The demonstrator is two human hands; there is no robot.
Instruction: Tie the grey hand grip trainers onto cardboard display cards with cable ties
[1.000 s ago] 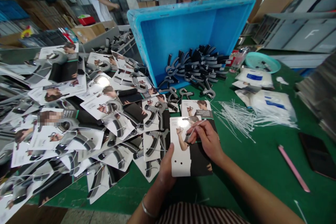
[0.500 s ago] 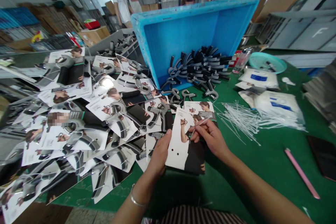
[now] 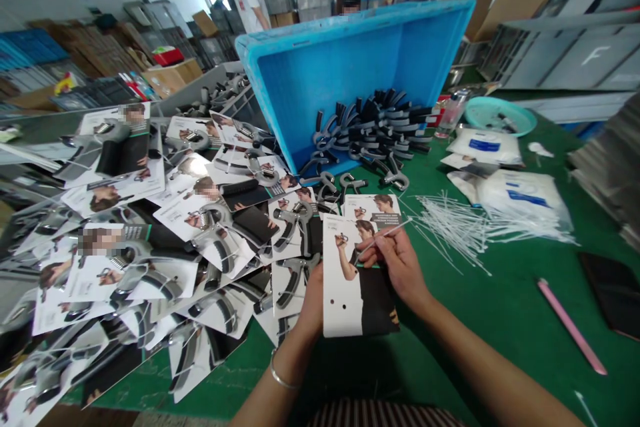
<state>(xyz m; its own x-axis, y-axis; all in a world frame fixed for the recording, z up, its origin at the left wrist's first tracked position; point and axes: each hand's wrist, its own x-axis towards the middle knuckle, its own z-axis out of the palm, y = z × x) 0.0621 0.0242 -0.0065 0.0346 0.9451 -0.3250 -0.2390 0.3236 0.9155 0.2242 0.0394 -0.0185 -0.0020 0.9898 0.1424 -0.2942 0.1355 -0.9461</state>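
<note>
My left hand [image 3: 311, 303] holds a printed backing card [image 3: 341, 323] by its left side, with most of its fingers hidden behind it. Two small holes show in the card's lower white part. Over the card's right side, my right hand [image 3: 403, 267] pinches a thin white cable tie [image 3: 401, 225]. The tie slants across the printed face; whether its tip enters a hole I cannot tell. Behind, another printed card [image 3: 350, 203] lies on the green table. To the left is a heap of cards with grey-and-black hand grip strengtheners [image 3: 220, 227] tied to them.
A tilted blue crate [image 3: 320, 73] spills loose grip strengtheners [image 3: 375, 130]. On the right lie scattered cable ties [image 3: 453, 223], plastic bags of ties [image 3: 535, 197], a pink stick-like object [image 3: 573, 327], a dark flat object [image 3: 613, 293] and a turquoise dish [image 3: 527, 121]. Two people are beyond the crate.
The held card has turned straighter and moved slightly right. My left hand has slid further behind its edge. The cable tie stays in my right hand, lying flatter. The whole view has shifted a little.
</note>
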